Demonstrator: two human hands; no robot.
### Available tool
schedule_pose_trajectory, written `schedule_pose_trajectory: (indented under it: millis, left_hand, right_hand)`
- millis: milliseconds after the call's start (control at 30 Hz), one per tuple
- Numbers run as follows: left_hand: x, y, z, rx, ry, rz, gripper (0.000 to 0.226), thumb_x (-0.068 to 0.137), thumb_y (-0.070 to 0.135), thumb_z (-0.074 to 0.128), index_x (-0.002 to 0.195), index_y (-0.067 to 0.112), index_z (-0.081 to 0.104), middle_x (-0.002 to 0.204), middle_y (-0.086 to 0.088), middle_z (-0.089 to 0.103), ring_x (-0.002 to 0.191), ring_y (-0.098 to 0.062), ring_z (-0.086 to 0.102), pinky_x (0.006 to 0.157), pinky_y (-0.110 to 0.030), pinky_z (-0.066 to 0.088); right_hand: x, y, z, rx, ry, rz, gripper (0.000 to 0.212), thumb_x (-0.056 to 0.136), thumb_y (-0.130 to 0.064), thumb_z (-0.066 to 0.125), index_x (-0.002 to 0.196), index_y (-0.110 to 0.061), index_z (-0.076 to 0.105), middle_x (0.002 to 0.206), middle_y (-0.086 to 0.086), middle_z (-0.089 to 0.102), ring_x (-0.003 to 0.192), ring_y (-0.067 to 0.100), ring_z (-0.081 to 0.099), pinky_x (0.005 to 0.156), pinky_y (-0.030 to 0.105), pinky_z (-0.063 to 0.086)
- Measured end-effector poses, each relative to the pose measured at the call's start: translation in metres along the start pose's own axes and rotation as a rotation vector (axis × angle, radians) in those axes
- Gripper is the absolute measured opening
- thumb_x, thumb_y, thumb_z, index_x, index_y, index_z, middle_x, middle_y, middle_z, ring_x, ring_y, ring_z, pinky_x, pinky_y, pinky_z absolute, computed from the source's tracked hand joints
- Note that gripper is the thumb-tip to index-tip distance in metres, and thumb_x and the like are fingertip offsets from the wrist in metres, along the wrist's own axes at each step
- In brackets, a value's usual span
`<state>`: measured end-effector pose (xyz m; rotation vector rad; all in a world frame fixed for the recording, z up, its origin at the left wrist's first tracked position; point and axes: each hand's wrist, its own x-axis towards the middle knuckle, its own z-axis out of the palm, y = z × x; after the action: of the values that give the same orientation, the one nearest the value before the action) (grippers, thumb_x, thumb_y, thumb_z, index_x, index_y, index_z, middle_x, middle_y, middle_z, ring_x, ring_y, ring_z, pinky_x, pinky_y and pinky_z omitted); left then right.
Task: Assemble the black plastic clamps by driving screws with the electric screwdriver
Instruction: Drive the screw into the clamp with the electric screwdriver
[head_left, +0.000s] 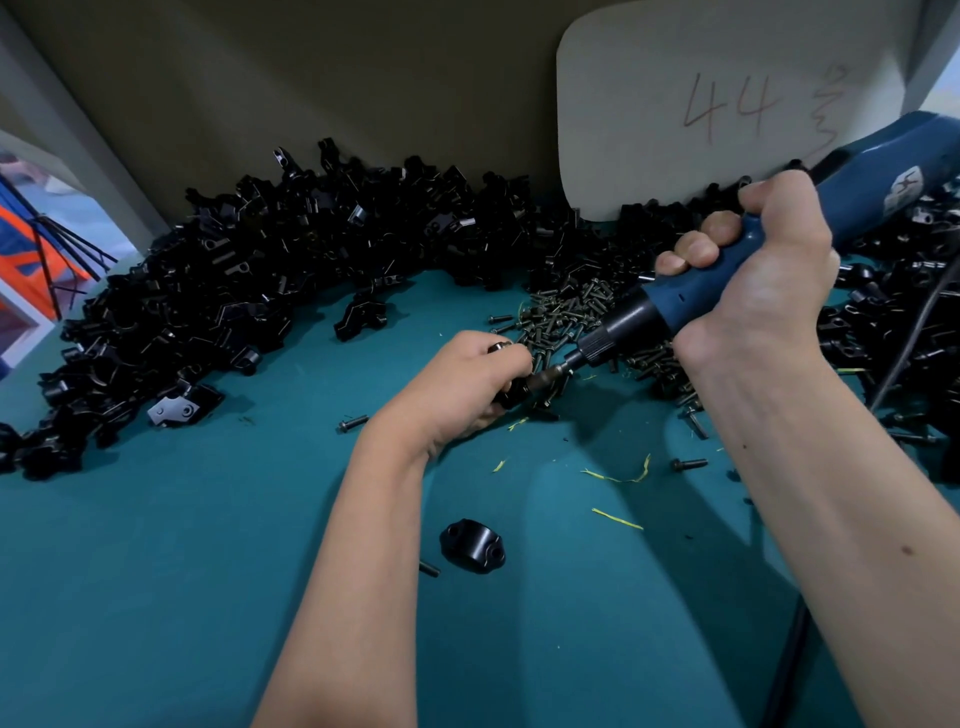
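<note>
My right hand (763, 275) grips the blue electric screwdriver (857, 182), tilted down to the left. Its bit (558, 370) meets a small black clamp part (511, 397) that my left hand (467, 384) grips just above the teal table (208, 571). Most of that part is hidden by my fingers. Right behind the bit lies a heap of dark screws (566, 312). A single black clamp half (472, 540) with two holes rests near my left forearm.
A big pile of black clamp parts (260, 270) curves along the back and left of the table, with more at the right (893, 322). Loose screws (690, 463) and yellow shreds (618, 475) lie scattered. A white card marked 44 (727, 104) leans at the back. The screwdriver's cable (789, 670) runs lower right.
</note>
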<state>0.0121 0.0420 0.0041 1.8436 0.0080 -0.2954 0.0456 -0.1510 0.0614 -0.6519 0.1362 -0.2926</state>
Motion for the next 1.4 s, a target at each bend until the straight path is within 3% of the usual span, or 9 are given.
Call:
schedule_pose_trajectory:
  millis: [233,467,600,733,900,1100,1200,1300,1400]
  left_hand:
    - [-0.005,0.005,0.003,-0.01,-0.026,0.003,0.018,0.075,0.028,0.052,0.065,0.023,0.039,0.044,0.011,0.03,0.035,-0.007,0.023,0.037,-0.014,0.016]
    - [-0.012,0.008,0.0,-0.127,-0.09,-0.067,0.028,0.099,0.017,0.047,0.072,0.021,0.042,0.047,0.005,0.031,0.035,-0.006,0.024,0.034,-0.01,0.016]
    - [-0.014,0.008,-0.003,-0.126,-0.107,-0.093,0.028,0.097,0.021,0.05,0.07,0.022,0.043,0.049,0.004,0.031,0.037,-0.007,0.022,0.036,-0.01,0.016]
    - [-0.013,0.005,-0.002,-0.075,-0.09,-0.061,0.017,0.078,0.031,0.054,0.068,0.024,0.042,0.047,0.007,0.03,0.038,-0.008,0.022,0.038,-0.011,0.015]
    - [-0.01,0.003,-0.001,-0.047,-0.041,0.005,0.017,0.078,0.03,0.052,0.069,0.022,0.041,0.047,0.009,0.03,0.039,-0.009,0.022,0.039,-0.014,0.015]
    - [-0.017,0.002,-0.013,-0.206,-0.207,-0.011,0.018,0.081,0.027,0.055,0.066,0.024,0.045,0.053,0.005,0.034,0.039,-0.006,0.025,0.037,-0.01,0.014]
    - [-0.024,0.002,-0.024,-0.437,-0.313,0.044,0.023,0.088,0.024,0.053,0.072,0.019,0.037,0.053,0.001,0.034,0.035,-0.003,0.022,0.032,-0.011,0.013]
    - [-0.022,0.0,-0.031,-0.423,-0.117,0.1,0.03,0.093,0.032,0.059,0.071,0.02,0.042,0.056,-0.001,0.035,0.035,-0.007,0.023,0.034,-0.012,0.017]
    - [-0.018,-0.005,-0.028,-0.117,0.034,0.1,0.033,0.09,0.039,0.078,0.071,0.026,0.054,0.058,-0.003,0.046,0.04,-0.012,0.035,0.038,-0.017,0.027]
  right_hand:
    - [0.0,-0.003,-0.001,0.008,-0.042,0.022,0.02,0.092,-0.009,0.053,0.081,-0.015,0.038,0.062,0.0,0.039,0.05,0.014,0.035,0.051,0.028,0.037]
    - [-0.007,-0.018,0.003,0.005,-0.433,0.017,0.022,0.091,-0.02,0.054,0.07,-0.021,0.046,0.059,-0.006,0.043,0.049,0.011,0.038,0.054,0.027,0.037]
    - [-0.011,-0.015,0.005,0.024,-0.338,0.015,0.024,0.091,-0.018,0.054,0.069,-0.02,0.046,0.059,-0.005,0.042,0.048,0.012,0.037,0.052,0.026,0.036]
    - [-0.008,-0.008,0.004,-0.012,-0.197,0.02,0.026,0.093,-0.008,0.048,0.072,-0.019,0.037,0.061,-0.003,0.037,0.049,0.012,0.034,0.051,0.026,0.036]
    - [-0.006,-0.007,0.004,-0.011,-0.124,0.019,0.025,0.091,-0.007,0.049,0.072,-0.018,0.037,0.061,-0.001,0.036,0.05,0.014,0.034,0.052,0.027,0.036]
    - [-0.007,-0.012,0.002,0.114,-0.286,0.112,0.028,0.096,-0.014,0.043,0.069,-0.021,0.038,0.058,-0.007,0.035,0.047,0.009,0.032,0.049,0.025,0.034]
    - [-0.003,-0.017,-0.004,0.43,-0.344,0.279,0.023,0.087,-0.019,0.054,0.067,-0.019,0.043,0.054,-0.009,0.041,0.043,0.007,0.038,0.044,0.021,0.038]
    - [0.002,-0.018,-0.009,0.506,-0.212,0.277,0.03,0.088,-0.027,0.064,0.065,-0.017,0.046,0.056,-0.009,0.046,0.044,0.006,0.043,0.046,0.02,0.041]
    - [0.004,-0.015,-0.005,0.339,-0.03,0.16,0.034,0.093,-0.031,0.069,0.071,-0.017,0.049,0.059,-0.007,0.048,0.046,0.008,0.044,0.048,0.022,0.042]
